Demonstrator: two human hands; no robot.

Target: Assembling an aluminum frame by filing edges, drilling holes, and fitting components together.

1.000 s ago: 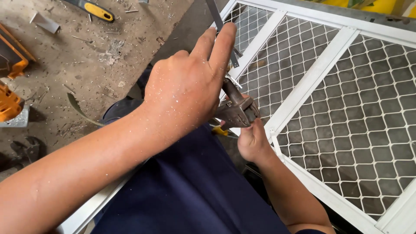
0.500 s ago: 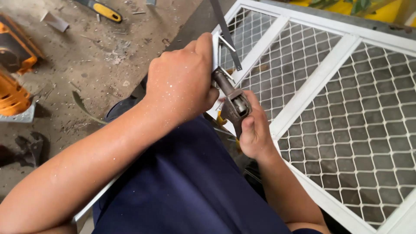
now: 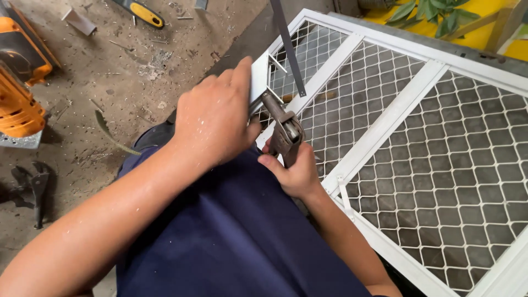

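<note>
Compared with the picture of half a second before, the left hand is seen shifted slightly toward the frame corner, and a small pale metal piece is now exposed above its fingers, where earlier it was largely covered. The pliers have stayed at much the same tilt.

The left hand is closed over the metal piece at the corner of the white mesh frame, fingers curled and pressed together. The right hand is clamped around the handles of the rusty grey pliers just beside and below the left hand; the thumb is laid along the handle. The tool's head is set against the metal piece, touching it, between the two hands. A dark flat strip is seen standing above the pliers. On the concrete floor, well apart to the left, an orange power tool and dark pliers are lying.
</note>
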